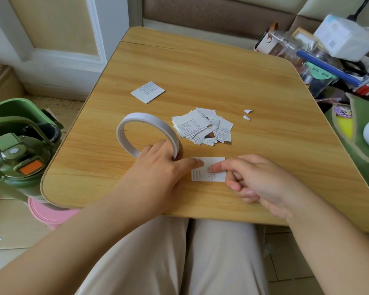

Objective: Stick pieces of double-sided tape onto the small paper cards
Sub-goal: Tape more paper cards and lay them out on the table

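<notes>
Head view. A wooden table (200,67) carries the work. The left hand (158,165) grips the tape roll (146,133), which stands tilted on its edge, fingers curled round its near rim while the thumb reaches right onto a small printed paper card (209,170) lying flat near the table's front edge. The right hand (254,179) presses its extended index finger on the same card, the other fingers curled under and holding nothing. Just beyond lies a loose pile of cards (202,126); a single card (147,91) rests farther back, and two white scraps (247,114) lie to the pile's right. A green bottle (19,154) stands left of the table.
</notes>
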The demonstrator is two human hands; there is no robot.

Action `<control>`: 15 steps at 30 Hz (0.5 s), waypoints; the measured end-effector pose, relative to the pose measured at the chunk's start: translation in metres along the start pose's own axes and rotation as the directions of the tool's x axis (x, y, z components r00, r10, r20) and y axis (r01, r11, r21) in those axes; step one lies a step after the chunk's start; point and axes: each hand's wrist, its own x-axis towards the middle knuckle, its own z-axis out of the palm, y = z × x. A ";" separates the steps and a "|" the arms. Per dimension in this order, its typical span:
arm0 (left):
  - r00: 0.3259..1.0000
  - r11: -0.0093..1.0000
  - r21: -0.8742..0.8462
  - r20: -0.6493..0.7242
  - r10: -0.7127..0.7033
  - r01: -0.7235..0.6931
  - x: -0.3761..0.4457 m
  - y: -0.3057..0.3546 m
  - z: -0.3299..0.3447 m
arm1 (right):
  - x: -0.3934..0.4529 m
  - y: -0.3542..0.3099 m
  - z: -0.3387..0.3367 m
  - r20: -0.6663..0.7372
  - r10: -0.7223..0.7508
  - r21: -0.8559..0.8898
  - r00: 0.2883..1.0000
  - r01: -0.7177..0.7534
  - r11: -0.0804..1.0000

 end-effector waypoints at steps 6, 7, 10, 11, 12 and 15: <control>0.997 0.992 0.102 0.038 0.068 -0.072 0.003 -0.001 0.003 | 0.001 0.000 0.000 -0.002 0.007 0.007 1.000 -0.007 1.000; 0.996 0.990 0.116 0.039 0.075 -0.079 0.003 -0.001 0.003 | 0.001 0.000 0.000 -0.001 0.006 0.008 1.000 -0.006 1.000; 0.993 0.974 0.192 0.038 0.115 -0.120 0.002 -0.001 0.003 | 0.001 0.002 0.000 0.003 0.004 0.006 1.000 -0.004 1.000; 0.990 0.963 0.228 0.037 0.138 -0.142 0.002 0.000 0.002 | 0.001 0.002 0.000 0.006 0.005 0.007 1.000 -0.005 1.000; 0.986 0.951 0.263 0.037 0.160 -0.164 0.003 0.001 0.000 | 0.001 0.002 -0.001 0.012 0.008 0.010 1.000 -0.008 1.000; 0.976 0.925 0.313 0.035 0.215 -0.215 0.004 0.003 -0.003 | 0.000 0.000 -0.004 0.044 0.029 0.048 0.999 -0.031 0.998</control>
